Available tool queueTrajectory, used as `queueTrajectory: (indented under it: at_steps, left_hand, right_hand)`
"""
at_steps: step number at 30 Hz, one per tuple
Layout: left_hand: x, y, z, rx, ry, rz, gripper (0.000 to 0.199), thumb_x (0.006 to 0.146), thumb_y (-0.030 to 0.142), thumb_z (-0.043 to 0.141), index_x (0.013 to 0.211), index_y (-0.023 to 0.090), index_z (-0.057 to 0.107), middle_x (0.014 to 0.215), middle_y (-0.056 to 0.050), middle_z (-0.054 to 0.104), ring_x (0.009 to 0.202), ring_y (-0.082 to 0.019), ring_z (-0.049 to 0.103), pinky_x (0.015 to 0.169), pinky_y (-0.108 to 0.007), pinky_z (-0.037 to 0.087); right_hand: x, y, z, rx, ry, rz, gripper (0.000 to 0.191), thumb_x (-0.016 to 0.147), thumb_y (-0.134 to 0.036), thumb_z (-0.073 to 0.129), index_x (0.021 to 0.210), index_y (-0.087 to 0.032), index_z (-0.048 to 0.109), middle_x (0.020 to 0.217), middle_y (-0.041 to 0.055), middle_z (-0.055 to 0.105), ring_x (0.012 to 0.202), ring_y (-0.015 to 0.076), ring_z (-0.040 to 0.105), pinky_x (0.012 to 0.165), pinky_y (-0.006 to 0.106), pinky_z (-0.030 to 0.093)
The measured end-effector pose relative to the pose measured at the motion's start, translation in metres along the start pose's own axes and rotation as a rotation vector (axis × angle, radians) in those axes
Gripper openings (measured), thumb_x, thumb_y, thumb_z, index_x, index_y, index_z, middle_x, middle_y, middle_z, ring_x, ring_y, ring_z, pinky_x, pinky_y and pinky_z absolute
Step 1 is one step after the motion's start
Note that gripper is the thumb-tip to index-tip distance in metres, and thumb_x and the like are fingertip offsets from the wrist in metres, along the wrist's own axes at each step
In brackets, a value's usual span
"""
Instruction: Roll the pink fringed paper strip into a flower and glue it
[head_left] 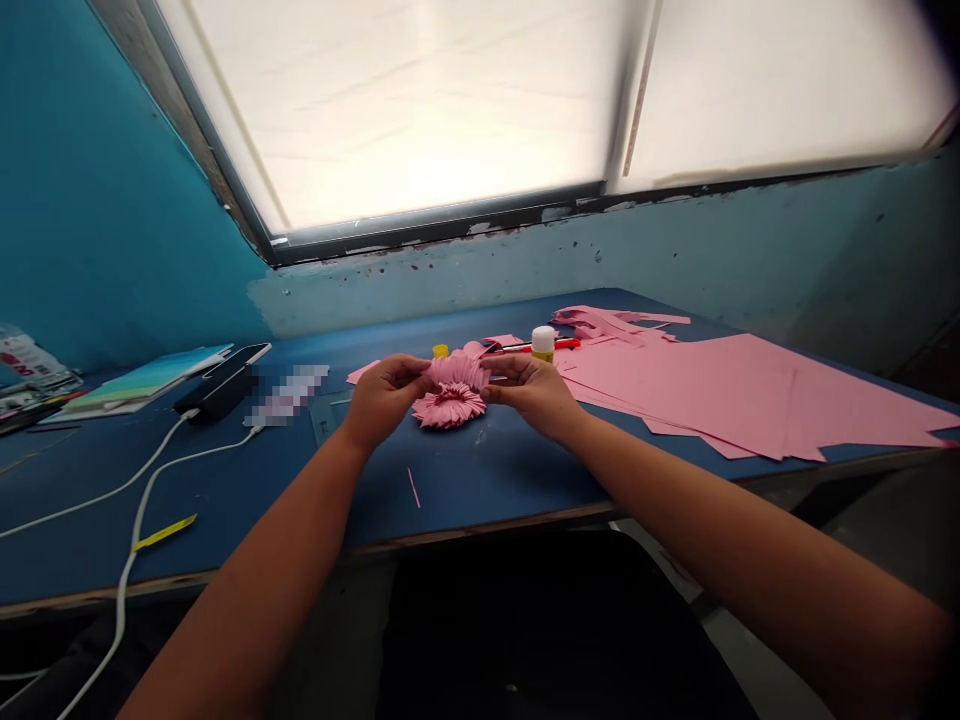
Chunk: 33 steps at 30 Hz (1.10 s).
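Observation:
Between my two hands is a pleated strip of pink paper (459,373), pinched at its ends. My left hand (389,392) has its thumb and fingers closed on the left end. On the right end, my right hand (527,388) grips in the same way. Just below the strip, a ring-shaped pink pleated paper rosette (448,407) lies on the blue table (480,470). Whether the strip touches the rosette I cannot tell. A glue stick (542,345) with a white cap stands right behind my right hand.
Pink paper sheets (720,395) cover the table's right side, with cut pink scraps (600,325) behind. A red-handled tool (568,344) lies by the glue stick. At left are a black box-shaped device (223,382), white cables (146,485) and a colourful booklet (150,378).

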<state>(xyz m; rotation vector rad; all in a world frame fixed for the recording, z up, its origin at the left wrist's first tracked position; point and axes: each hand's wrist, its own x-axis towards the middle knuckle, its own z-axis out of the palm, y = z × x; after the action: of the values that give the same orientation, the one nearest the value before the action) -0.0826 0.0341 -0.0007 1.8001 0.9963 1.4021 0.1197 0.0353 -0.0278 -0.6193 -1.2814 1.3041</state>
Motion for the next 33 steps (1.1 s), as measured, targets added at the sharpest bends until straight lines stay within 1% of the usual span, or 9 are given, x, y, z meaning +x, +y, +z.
queueTrajectory:
  at_steps: [2,4,7,9,12,15,19,24,33]
  left_hand:
    - [0.000,-0.001,0.000,0.005,-0.020,-0.017,0.034,0.061,0.035,0.073,0.085,0.013,0.062,0.071,-0.003,0.067,0.067,-0.017,0.064,0.065,-0.031,0.051]
    - [0.000,-0.001,-0.001,0.007,-0.035,-0.028,0.033,0.063,0.033,0.073,0.087,0.014,0.062,0.073,-0.003,0.067,0.068,-0.016,0.064,0.066,-0.030,0.051]
    - [0.002,-0.002,-0.004,-0.043,-0.059,-0.057,0.032,0.063,0.031,0.073,0.088,0.014,0.063,0.074,-0.003,0.067,0.067,-0.015,0.063,0.066,-0.030,0.051]
    - [0.003,-0.002,-0.006,-0.094,-0.098,-0.091,0.033,0.062,0.030,0.074,0.089,0.015,0.063,0.074,-0.003,0.067,0.067,-0.016,0.064,0.066,-0.030,0.051]
    - [0.003,-0.003,-0.009,-0.123,-0.171,-0.126,0.034,0.062,0.030,0.073,0.091,0.015,0.064,0.074,-0.004,0.068,0.068,-0.017,0.065,0.067,-0.032,0.051]
    - [0.003,-0.004,-0.009,-0.112,-0.210,-0.144,0.033,0.064,0.031,0.073,0.092,0.016,0.066,0.074,-0.004,0.069,0.068,-0.017,0.065,0.066,-0.031,0.051]
    - [0.002,-0.004,-0.007,-0.076,-0.193,-0.147,0.031,0.062,0.030,0.073,0.089,0.016,0.068,0.072,-0.004,0.069,0.067,-0.017,0.064,0.067,-0.031,0.051]
    - [-0.002,-0.003,0.001,-0.024,-0.079,-0.097,0.031,0.061,0.031,0.074,0.086,0.015,0.069,0.076,-0.003,0.068,0.066,-0.015,0.061,0.067,-0.030,0.051]
    - [-0.007,-0.002,0.017,-0.129,0.085,-0.057,0.035,0.061,0.035,0.073,0.089,0.015,0.067,0.079,-0.003,0.069,0.070,-0.015,0.062,0.072,-0.033,0.051]
  right_hand:
    - [-0.001,-0.001,0.001,-0.046,0.000,0.001,0.038,0.048,-0.019,0.080,0.083,-0.017,0.065,0.070,-0.0014,0.066,0.068,0.0128,0.063,0.068,0.030,0.051]
    - [-0.001,-0.001,0.001,-0.087,-0.002,-0.027,0.041,0.048,-0.019,0.080,0.087,-0.018,0.065,0.078,0.0004,0.066,0.073,0.0132,0.063,0.069,0.029,0.052]
    - [-0.001,-0.002,-0.001,-0.131,-0.025,-0.066,0.051,0.049,-0.021,0.079,0.098,-0.019,0.063,0.101,0.0049,0.065,0.079,0.0135,0.062,0.072,0.030,0.053]
    - [-0.002,-0.003,-0.002,-0.173,-0.063,-0.061,0.060,0.050,-0.022,0.079,0.108,-0.022,0.060,0.117,0.0071,0.058,0.082,0.0139,0.062,0.074,0.031,0.054]
    - [-0.004,-0.007,-0.001,-0.226,-0.157,-0.033,0.071,0.051,-0.020,0.079,0.118,-0.025,0.055,0.131,0.0068,0.049,0.093,0.0166,0.060,0.080,0.031,0.052]
    - [-0.008,-0.011,0.002,-0.248,-0.239,0.007,0.072,0.051,-0.017,0.078,0.119,-0.022,0.056,0.124,0.0076,0.056,0.095,0.0192,0.060,0.081,0.032,0.052]
    - [-0.010,-0.010,0.005,-0.302,-0.219,-0.002,0.072,0.048,-0.014,0.078,0.116,-0.017,0.058,0.108,0.0068,0.065,0.092,0.0211,0.062,0.081,0.035,0.052]
    - [-0.008,-0.006,0.004,-0.291,-0.167,-0.017,0.072,0.047,-0.015,0.079,0.117,-0.015,0.057,0.114,0.0085,0.062,0.099,0.0230,0.060,0.085,0.035,0.051]
    - [-0.009,-0.006,0.010,-0.149,-0.066,0.003,0.070,0.044,-0.010,0.078,0.111,-0.016,0.061,0.116,0.0075,0.062,0.099,0.0223,0.061,0.085,0.033,0.052]
